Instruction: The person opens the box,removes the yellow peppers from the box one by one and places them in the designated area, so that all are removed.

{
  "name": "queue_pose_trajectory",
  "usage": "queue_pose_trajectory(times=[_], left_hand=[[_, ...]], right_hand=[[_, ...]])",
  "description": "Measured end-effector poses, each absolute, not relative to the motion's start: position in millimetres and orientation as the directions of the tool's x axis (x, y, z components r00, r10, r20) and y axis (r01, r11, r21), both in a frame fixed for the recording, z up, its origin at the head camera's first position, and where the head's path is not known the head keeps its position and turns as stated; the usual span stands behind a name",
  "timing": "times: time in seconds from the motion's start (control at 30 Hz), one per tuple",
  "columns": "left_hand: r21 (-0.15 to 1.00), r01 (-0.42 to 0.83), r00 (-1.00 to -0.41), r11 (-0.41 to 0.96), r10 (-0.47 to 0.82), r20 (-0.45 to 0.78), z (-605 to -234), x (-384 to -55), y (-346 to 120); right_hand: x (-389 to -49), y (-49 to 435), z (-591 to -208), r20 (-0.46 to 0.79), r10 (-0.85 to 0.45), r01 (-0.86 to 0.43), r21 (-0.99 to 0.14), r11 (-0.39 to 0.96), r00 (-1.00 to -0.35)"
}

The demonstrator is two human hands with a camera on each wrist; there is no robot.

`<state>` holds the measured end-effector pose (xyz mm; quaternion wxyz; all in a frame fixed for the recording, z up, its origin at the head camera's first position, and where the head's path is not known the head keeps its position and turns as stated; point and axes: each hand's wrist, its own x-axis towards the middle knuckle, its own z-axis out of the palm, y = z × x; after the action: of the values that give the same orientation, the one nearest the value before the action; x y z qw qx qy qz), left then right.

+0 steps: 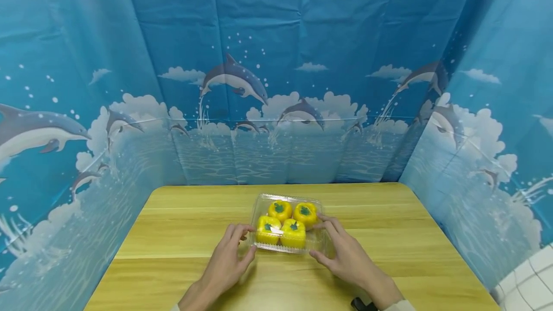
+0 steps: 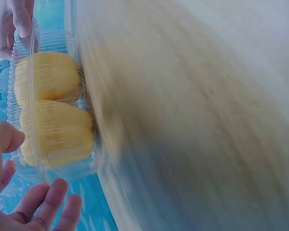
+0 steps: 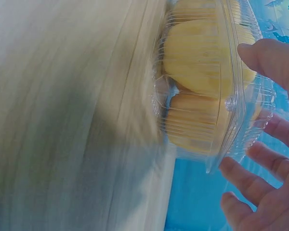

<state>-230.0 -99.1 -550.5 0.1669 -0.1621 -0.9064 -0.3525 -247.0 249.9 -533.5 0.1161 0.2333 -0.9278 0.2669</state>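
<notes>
The left hand (image 1: 224, 258) has its fingers (image 2: 58, 192) spread apart around the container's near-left corner, the thumb at the front rim. The right hand (image 1: 347, 258) mirrors this at the near-right corner: fingers (image 3: 245, 178) apart along the right side, thumb at the front rim. Neither hand is clamped on the wall; from where I stand, I cannot tell how firmly any fingertip presses.

Between the hands lies the clear plastic container (image 1: 319, 241), level and apparently closed, ribbed on its walls with a flange around the middle. It rests on the tabletop (image 1: 190, 234), near the middle of the far edge but apart from it, and well apart from the left and right edges.

Handling assessment: the shell appears thin, light and springy, with a smooth surface liable to slip and walls liable to dent under a hard squeeze. The four yellow peppers (image 1: 293, 235) inside, in two rows of two, probably add modest weight and could shift if the container tilts. Recommended hold: both short sides, fingers below the flange, thumbs lightly above it, pressure even.

Beyond the tabletop's far edge hangs a blue dolphin-print curtain (image 1: 268, 18).
</notes>
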Motion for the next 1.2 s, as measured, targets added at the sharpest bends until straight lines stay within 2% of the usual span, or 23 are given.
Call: queue_pose_trajectory(times=[0.33,0.67,0.83,1.0,1.2], left_hand=[[0.54,0.44,-0.871,0.718,0.194,0.451,-544,-217,-110],[0.592,0.425,-0.89,0.684,0.196,0.413,-538,-206,-117],[0.593,0.454,-0.875,0.666,0.208,0.437,-541,-200,-120],[0.588,0.48,-0.861,0.651,0.221,0.458,-544,-197,-122],[0.644,0.476,-0.873,0.599,0.234,0.427,-546,-195,-123]], right_hand=[[-245,249,-537,0.358,-0.41,-0.54,-0.462,0.704,-0.839],[-242,251,-530,0.318,-0.437,-0.54,-0.488,0.685,-0.842],[-239,255,-528,0.304,-0.438,-0.533,-0.503,0.68,-0.846],[-237,257,-527,0.3,-0.454,-0.544,-0.488,0.683,-0.839],[-236,259,-521,0.316,-0.477,-0.572,-0.445,0.689,-0.82]])
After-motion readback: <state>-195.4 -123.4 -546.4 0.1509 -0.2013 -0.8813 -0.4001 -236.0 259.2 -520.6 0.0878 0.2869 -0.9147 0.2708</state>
